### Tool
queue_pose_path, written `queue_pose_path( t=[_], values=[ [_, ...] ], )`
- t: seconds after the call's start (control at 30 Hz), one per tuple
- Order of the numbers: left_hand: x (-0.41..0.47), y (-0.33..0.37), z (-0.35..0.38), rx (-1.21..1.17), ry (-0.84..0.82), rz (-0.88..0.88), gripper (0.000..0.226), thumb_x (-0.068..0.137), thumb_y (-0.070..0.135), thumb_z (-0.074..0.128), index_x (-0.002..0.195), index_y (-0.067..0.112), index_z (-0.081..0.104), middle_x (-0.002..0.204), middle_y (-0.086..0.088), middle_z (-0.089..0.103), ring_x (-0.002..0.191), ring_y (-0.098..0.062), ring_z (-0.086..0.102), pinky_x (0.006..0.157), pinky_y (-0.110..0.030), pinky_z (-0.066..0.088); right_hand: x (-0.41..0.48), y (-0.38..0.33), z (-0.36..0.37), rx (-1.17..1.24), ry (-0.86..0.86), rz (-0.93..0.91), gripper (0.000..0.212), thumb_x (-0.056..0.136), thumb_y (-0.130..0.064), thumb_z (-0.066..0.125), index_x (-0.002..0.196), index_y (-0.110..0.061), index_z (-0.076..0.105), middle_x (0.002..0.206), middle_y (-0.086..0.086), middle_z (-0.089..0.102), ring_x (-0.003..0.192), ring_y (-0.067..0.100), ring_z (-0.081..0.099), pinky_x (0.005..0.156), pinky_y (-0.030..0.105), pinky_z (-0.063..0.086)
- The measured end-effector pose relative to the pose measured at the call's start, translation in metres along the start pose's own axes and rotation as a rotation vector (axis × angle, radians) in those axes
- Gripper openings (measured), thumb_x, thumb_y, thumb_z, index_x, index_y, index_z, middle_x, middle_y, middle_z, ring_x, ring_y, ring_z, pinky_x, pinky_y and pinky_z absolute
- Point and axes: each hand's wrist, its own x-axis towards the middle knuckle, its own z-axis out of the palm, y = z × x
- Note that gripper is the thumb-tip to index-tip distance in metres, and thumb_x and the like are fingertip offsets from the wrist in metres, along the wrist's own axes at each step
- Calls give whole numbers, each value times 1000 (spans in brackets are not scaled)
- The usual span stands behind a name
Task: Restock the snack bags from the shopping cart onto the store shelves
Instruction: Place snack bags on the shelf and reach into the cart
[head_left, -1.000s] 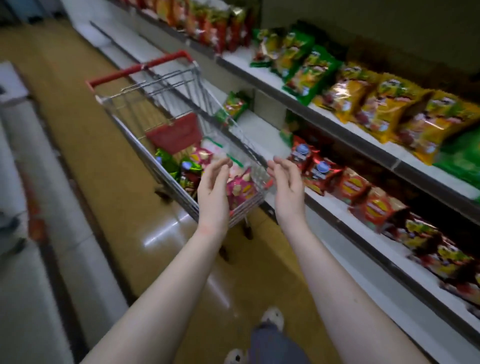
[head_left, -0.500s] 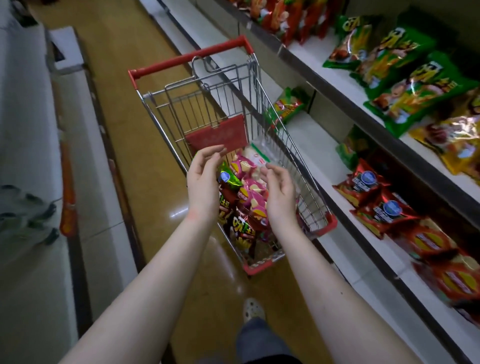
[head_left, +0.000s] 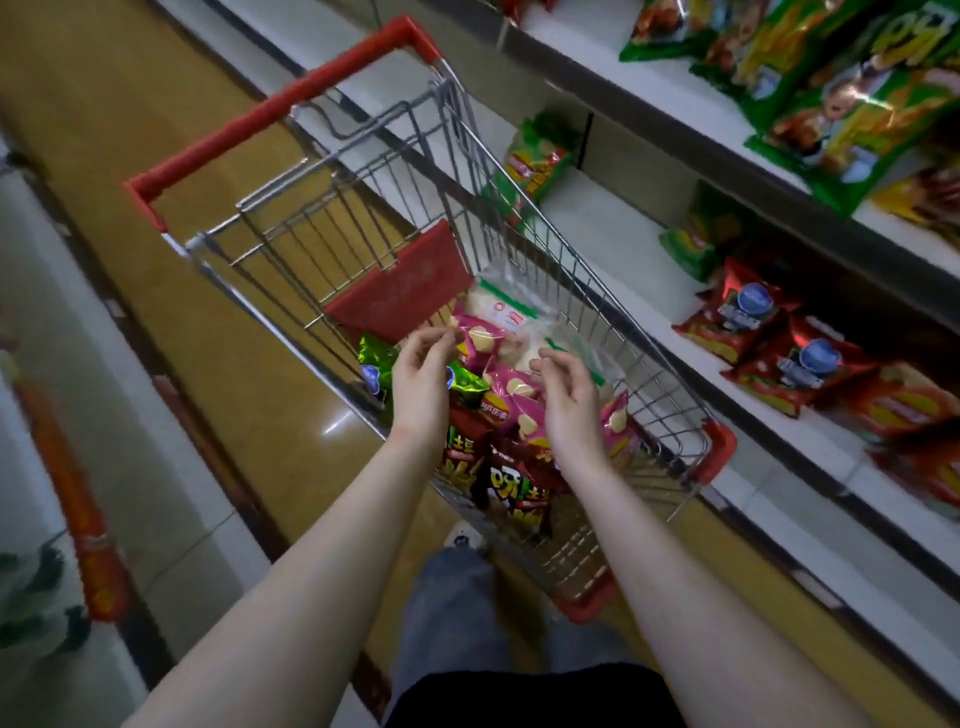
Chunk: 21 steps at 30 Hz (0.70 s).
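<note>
Over the heap of packets, both hands hover with nothing in them. The left hand (head_left: 421, 382) has its fingers loosely bent, tips drawn toward the thumb right at the top edge of a pink crinkly snack bag printed with pale chips (head_left: 511, 387). Whether they touch the film I cannot tell through the blur. The right hand (head_left: 569, 402) hangs just beside it above the same pink packets, fingers relaxed and half curled, empty too.

Nearer the person lie dark red bags with yellow lettering (head_left: 519, 488), and a shiny green foil bag (head_left: 470, 384) shows between the two hands. Beyond the fingertips a clear plastic bag with green trim (head_left: 506, 312) rests by the red plastic seat flap (head_left: 405, 283). All of this stock sits in the small wire shopping cart (head_left: 571, 270), which stands just beside the white store shelves (head_left: 618, 223) on the person's right. The lower shelf carries red bags with round blue emblems (head_left: 748, 312), and green bags (head_left: 852, 104) line the upper one.

To my eye this is the pick from the cart, with the load not yet shelved. Next, the fingers need to close lightly on a pink bag, since puffed film crushes easily. Then it must be lifted clear of the wire wall and carried right. No matching pink row is in sight, so its slot is unclear.
</note>
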Motion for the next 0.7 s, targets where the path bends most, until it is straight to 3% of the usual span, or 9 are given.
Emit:
queue_pose_path(
  t=[0.1, 0.17, 0.23, 0.3, 0.4, 0.53, 0.6, 0.7],
  values=[
    [41, -14, 3, 84, -177, -39, 9, 91, 10, 60, 85, 16, 60, 92, 1, 63, 86, -11, 59, 78, -21, 46, 15, 22, 10, -36, 131, 51, 25, 98, -24, 48, 118, -11, 57, 100, -20, 52, 97, 4, 56, 80, 10, 42],
    [64, -26, 5, 150, -282, -65, 10, 88, 4, 62, 86, 13, 58, 85, 4, 59, 77, -6, 55, 67, -11, 43, 22, 43, 15, -65, 204, 108, 26, 98, -23, 48, 119, -10, 56, 97, -23, 50, 89, -6, 52, 76, 10, 43],
    [84, -42, 8, 225, -390, -73, 14, 85, -1, 64, 88, 11, 57, 85, 4, 58, 78, -6, 54, 67, -8, 43, 26, 63, 17, -102, 263, 148, 28, 98, -23, 49, 120, -8, 56, 97, -20, 52, 86, -7, 51, 72, 10, 41],
    [100, -63, 10, 372, -528, -100, 20, 83, 0, 68, 97, 10, 58, 92, 5, 58, 86, -11, 54, 71, -12, 45, 29, 83, 16, -154, 285, 207, 29, 96, -24, 52, 121, -9, 56, 105, -11, 58, 92, 0, 55, 80, 15, 44],
    [128, -106, 11, 820, -743, -48, 44, 78, 14, 76, 118, 18, 57, 118, 1, 58, 108, -21, 56, 89, -33, 50, 32, 120, 10, -303, 304, 295, 33, 92, -28, 60, 119, -11, 57, 113, 0, 61, 107, 18, 58, 93, 32, 45],
    [154, -135, 9, 1497, -940, 78, 79, 75, 32, 77, 142, 33, 37, 147, -1, 37, 134, -31, 37, 105, -52, 39, 22, 155, 0, -616, 256, 311, 42, 83, -28, 70, 119, -12, 57, 122, 8, 52, 119, 24, 47, 92, 26, 37],
    [160, -145, 9, 1655, -1057, 76, 85, 75, 30, 76, 146, 34, 30, 152, 0, 30, 138, -31, 29, 108, -55, 32, 13, 166, -1, -670, 289, 286, 45, 78, -27, 75, 116, -12, 56, 125, 8, 44, 117, 24, 48, 95, 27, 41],
    [165, -161, 12, 1789, -1161, 123, 88, 74, 25, 76, 146, 34, 26, 151, -1, 29, 137, -31, 30, 108, -54, 31, 6, 181, -1, -681, 450, 322, 52, 71, -29, 82, 108, -7, 53, 121, 12, 43, 110, 24, 49, 85, 30, 48]
  ],
)
